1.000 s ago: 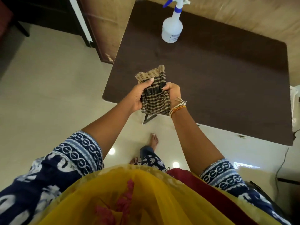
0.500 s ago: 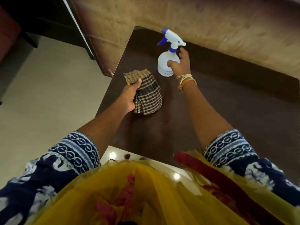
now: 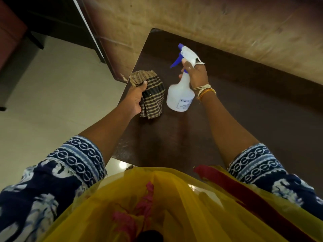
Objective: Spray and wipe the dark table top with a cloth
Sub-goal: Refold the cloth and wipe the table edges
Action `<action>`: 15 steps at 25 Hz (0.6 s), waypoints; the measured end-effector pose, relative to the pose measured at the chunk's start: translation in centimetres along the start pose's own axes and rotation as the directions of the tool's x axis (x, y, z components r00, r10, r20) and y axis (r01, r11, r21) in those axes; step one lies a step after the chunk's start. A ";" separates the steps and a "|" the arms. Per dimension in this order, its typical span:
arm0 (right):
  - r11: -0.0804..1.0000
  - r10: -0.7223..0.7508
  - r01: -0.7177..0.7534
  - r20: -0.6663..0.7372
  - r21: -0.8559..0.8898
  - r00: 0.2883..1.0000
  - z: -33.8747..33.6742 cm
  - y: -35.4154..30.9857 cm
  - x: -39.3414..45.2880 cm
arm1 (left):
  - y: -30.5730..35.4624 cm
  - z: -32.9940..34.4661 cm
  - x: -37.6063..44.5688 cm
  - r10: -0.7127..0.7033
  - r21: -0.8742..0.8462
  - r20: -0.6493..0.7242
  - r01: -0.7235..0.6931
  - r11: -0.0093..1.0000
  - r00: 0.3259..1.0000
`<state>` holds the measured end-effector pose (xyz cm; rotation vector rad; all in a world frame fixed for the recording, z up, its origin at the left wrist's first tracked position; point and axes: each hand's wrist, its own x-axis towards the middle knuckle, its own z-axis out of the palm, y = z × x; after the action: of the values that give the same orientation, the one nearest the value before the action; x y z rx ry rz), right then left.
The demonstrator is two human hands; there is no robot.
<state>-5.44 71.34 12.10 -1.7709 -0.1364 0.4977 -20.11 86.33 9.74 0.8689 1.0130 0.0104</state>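
Checked brown-and-black cloth [image 3: 153,96], folded, gripped at its left edge by the left hand [image 3: 135,100], thumb curled over the top fold; it sits over the left part of the dark table top [image 3: 253,123], contact with the surface not discernible. Just beside it to the right, a white spray bottle [image 3: 180,95] with a blue trigger, lifted and tilted, held round the neck by the right hand [image 3: 196,74]; fingers reach toward the trigger, nozzle directed up-left toward the far-left corner.

Probable risks: with the nozzle aimed near the corner, mist may carry past the edge onto the wall or floor; the cloth lies close to the spray line and may be wetted instead of the table.

Label on the bottle body: dark print, too small to read with confidence.
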 end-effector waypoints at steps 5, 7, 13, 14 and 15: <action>0.967 0.205 -0.230 0.208 0.108 0.957 2.5 0.6 -7.3 | 1.1 -2.2 -1.3 -0.001 -0.134 0.094 0.013 0.991 0.996; 0.955 0.249 -0.286 0.311 0.080 0.917 3.3 0.6 -9.5 | 1.7 -3.4 -1.8 0.001 -0.174 0.133 0.023 0.984 0.991; 0.956 0.280 -0.293 0.271 0.006 0.921 6.4 -0.6 -13.0 | 2.5 -6.3 -3.0 -0.055 -0.180 0.182 0.088 0.980 0.982; 0.959 0.281 -0.281 0.224 -0.032 0.933 6.9 -0.4 -13.1 | 2.5 -6.6 -3.1 -0.051 -0.188 0.189 0.087 0.978 0.981; 0.961 0.278 -0.271 0.186 -0.059 0.943 7.3 -0.3 -13.2 | 2.5 -6.9 -3.3 -0.044 -0.194 0.196 0.083 0.977 0.980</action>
<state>-20.23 73.32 14.49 -1.7803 -0.0317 0.8745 -26.12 91.07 12.13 0.6385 0.8434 -0.0240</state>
